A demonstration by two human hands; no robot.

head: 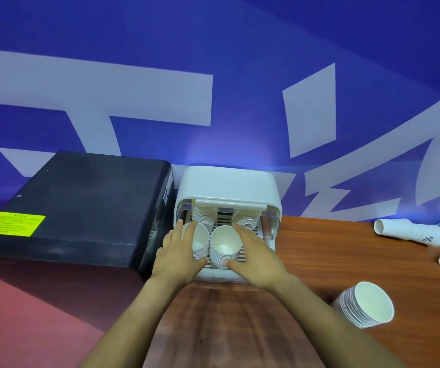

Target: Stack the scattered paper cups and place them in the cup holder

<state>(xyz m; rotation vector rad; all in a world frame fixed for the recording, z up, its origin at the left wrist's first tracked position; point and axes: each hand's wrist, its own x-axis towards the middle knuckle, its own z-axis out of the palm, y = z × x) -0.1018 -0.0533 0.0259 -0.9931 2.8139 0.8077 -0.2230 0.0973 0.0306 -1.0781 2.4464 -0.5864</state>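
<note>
1. A white cup holder [228,181] with a raised front flap stands on a wooden counter [319,256], right in front of both hands. Four stacks of paper cups are inside it: two at the back, beyond the fingertips, and two at the front.
2. The left hand [179,251] is curled around the front left stack [200,243], fingers along its outer side. The right hand [256,251] holds the front right stack [224,247], with the thumb at the near side of the stack and the fingers stretched along its far side. Both stacks stand upright on the holder's slatted floor.
3. Judged from this, the task is well along: most cups are nested and stored, and these two stacks seem to be getting settled into place.
4. Work is left. Another nested stack [364,305] stands on the counter, near and to the right of the right forearm. Further right, well away from the hands, several loose cups [409,232] lie on their sides, not yet stacked.
5. Just left of the left hand, a large black box [80,205] with a yellow label sits close against the holder. It leaves little room for the left hand on that side.
6. A blue wall [213,49] with pale shapes rises behind everything.
</note>
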